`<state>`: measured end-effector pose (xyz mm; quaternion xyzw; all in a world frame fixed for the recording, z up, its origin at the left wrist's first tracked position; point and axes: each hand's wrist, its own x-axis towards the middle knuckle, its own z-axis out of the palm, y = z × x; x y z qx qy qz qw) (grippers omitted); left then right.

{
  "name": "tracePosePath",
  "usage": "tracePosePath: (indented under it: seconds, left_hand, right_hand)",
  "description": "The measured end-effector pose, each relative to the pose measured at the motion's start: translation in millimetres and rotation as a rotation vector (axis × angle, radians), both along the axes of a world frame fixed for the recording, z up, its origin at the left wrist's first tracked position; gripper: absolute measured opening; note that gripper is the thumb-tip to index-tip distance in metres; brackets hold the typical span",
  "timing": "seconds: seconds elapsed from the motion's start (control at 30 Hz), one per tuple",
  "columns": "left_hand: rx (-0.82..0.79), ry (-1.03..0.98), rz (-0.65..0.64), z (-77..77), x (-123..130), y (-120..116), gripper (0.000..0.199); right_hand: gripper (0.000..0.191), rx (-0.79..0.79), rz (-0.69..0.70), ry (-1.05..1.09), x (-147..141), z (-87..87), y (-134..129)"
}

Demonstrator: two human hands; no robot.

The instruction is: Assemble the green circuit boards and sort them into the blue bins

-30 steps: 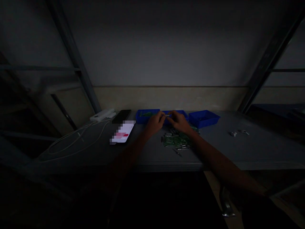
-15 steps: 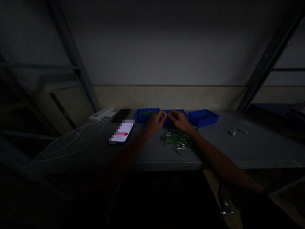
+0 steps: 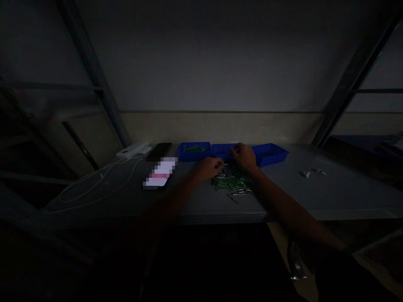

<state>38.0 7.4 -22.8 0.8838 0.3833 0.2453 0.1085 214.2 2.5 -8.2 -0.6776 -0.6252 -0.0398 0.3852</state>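
Note:
My left hand (image 3: 208, 168) is low at the left back edge of a pile of small green and metallic parts (image 3: 234, 183). Its fingers are curled together at the pile, and what they hold, if anything, is too dark to make out. My right hand (image 3: 245, 156) is over the front right of the middle blue bin (image 3: 222, 152), thumb and fingers pinched together. Anything in that pinch is too small to name. A few thin metal pieces (image 3: 233, 199) lie at the pile's near side.
A left blue bin (image 3: 193, 156) holds green pieces; a right blue bin (image 3: 271, 156) stands beside the middle one. A lit phone (image 3: 162, 173), a dark phone-like slab (image 3: 159, 152) and a white power strip (image 3: 134, 150) with cables lie left. Small whitish pieces (image 3: 305, 173) lie right.
My hands were together above the pile, fingertips meeting at a small piece. They have parted: the left lowered to the pile, the right moved slightly right to the middle bin.

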Motion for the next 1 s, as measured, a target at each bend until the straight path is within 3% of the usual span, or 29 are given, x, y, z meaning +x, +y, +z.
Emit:
tracePosePath:
  seconds: [0.17,0.37,0.67,1.0]
  left_hand:
    - [0.024,0.066,0.089,-1.1,0.7,-2.1,0.017]
    - [0.028,0.063,0.106,1.7,1.4,-4.6,0.02]
    - [-0.095,0.13,0.144,6.8,8.1,-0.5,0.018]
    - [-0.141,0.186,0.153,4.9,2.3,4.6,0.023]
  right_hand:
    - [0.022,-0.061,-0.031,-0.053,-1.3,-3.0,-1.1]
    - [0.033,-0.132,-0.005,-0.049,-3.5,-0.7,-2.3]
    - [0.03,-0.128,0.28,-0.093,-13.0,2.9,-3.4]
    - [0.026,-0.347,0.358,-0.229,-23.0,15.9,-18.1]
